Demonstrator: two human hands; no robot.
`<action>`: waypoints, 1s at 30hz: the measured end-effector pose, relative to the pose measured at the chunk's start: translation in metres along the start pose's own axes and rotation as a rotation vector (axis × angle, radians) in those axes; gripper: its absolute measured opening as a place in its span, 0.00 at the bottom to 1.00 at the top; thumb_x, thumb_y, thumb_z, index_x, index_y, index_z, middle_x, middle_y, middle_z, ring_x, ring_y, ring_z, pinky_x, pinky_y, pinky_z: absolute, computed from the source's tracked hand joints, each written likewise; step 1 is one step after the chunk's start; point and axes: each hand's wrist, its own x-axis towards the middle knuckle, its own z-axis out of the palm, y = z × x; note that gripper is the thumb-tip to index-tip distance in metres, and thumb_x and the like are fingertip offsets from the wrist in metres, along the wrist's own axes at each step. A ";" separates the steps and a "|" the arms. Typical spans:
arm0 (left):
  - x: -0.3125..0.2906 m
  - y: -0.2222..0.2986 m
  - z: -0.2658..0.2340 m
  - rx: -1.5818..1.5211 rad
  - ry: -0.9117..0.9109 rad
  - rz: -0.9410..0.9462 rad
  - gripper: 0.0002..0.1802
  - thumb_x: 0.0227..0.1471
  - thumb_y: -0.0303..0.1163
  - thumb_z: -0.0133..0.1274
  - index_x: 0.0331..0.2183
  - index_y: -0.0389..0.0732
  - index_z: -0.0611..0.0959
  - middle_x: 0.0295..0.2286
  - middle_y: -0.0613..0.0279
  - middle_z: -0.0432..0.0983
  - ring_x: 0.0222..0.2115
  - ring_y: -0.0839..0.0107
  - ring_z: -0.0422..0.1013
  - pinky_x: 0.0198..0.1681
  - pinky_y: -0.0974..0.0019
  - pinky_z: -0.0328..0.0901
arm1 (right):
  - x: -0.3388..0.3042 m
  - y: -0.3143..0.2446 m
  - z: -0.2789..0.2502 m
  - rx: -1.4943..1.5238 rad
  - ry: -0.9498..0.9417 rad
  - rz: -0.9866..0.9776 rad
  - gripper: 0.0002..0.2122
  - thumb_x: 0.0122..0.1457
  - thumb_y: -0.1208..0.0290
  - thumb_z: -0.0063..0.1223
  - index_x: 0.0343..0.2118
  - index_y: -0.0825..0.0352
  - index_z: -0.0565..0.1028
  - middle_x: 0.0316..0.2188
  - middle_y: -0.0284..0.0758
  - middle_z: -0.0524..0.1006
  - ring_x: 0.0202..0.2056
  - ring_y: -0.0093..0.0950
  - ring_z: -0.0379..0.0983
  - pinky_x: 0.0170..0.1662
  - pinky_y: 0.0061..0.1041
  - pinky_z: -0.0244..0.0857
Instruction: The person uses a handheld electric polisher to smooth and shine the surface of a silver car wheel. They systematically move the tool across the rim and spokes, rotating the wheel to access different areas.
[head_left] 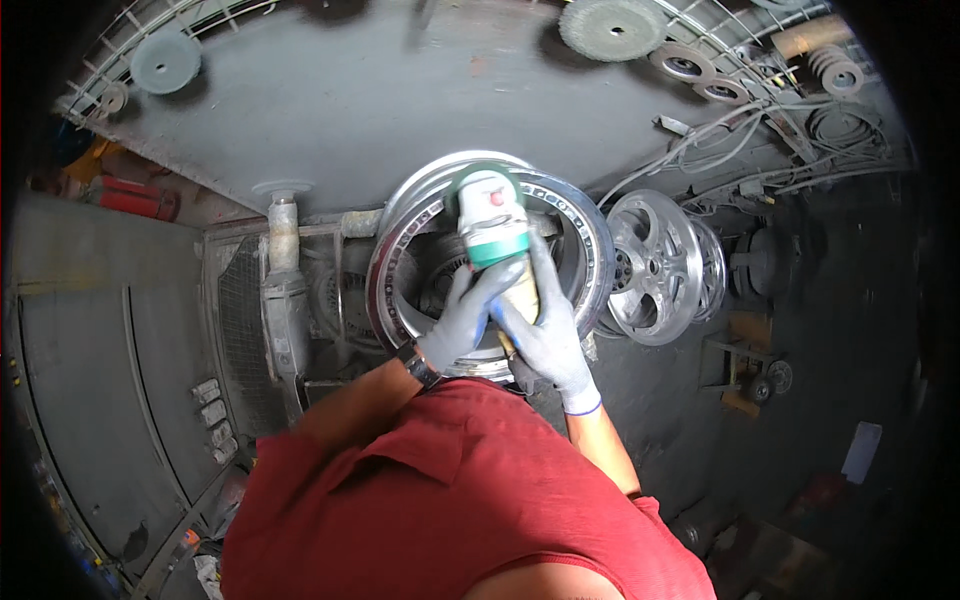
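Both my hands wear grey-white work gloves and are wrapped round a hand-held angle grinder with a white and green head, a reddish button and a yellowish body. My left hand grips it from the left, a dark watch on that wrist. My right hand closes round the body from the right. A dark green round disc shows behind the grinder's head, over the far part of a shiny car wheel rim. Small holes run round the rim's face. Whether the disc touches the metal cannot be made out.
A spoked silver wheel stands right of the rim. At left rises a dusty machine post beside a mesh guard. Polishing discs and coiled cables lie along the far wire rack. A small wheeled stand is at right.
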 end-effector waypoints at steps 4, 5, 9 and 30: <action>0.041 -0.002 0.043 0.262 -0.228 -0.015 0.20 0.68 0.35 0.54 0.57 0.36 0.78 0.46 0.64 0.80 0.46 0.77 0.76 0.53 0.67 0.71 | -0.013 0.017 -0.020 0.095 0.234 0.046 0.41 0.64 0.70 0.60 0.75 0.71 0.49 0.70 0.50 0.61 0.69 0.38 0.61 0.69 0.34 0.56; 0.048 -0.005 0.054 0.313 -0.257 -0.015 0.20 0.67 0.35 0.55 0.57 0.36 0.78 0.47 0.64 0.80 0.46 0.77 0.76 0.53 0.66 0.71 | -0.016 0.023 -0.023 0.099 0.309 0.035 0.38 0.65 0.70 0.58 0.74 0.72 0.52 0.67 0.49 0.65 0.65 0.36 0.64 0.68 0.34 0.58; 0.066 -0.007 0.072 0.461 -0.394 -0.297 0.20 0.66 0.35 0.56 0.55 0.35 0.80 0.47 0.63 0.81 0.46 0.77 0.76 0.52 0.67 0.71 | -0.029 0.023 -0.019 0.363 0.510 0.116 0.28 0.68 0.70 0.53 0.68 0.71 0.60 0.59 0.43 0.71 0.57 0.31 0.69 0.61 0.31 0.64; 0.019 0.023 0.014 0.949 -0.244 0.643 0.23 0.72 0.39 0.45 0.59 0.35 0.74 0.50 0.60 0.78 0.51 0.71 0.75 0.56 0.63 0.69 | 0.001 -0.023 -0.016 0.041 0.112 0.093 0.41 0.63 0.66 0.61 0.74 0.69 0.52 0.58 0.56 0.74 0.60 0.45 0.74 0.63 0.37 0.65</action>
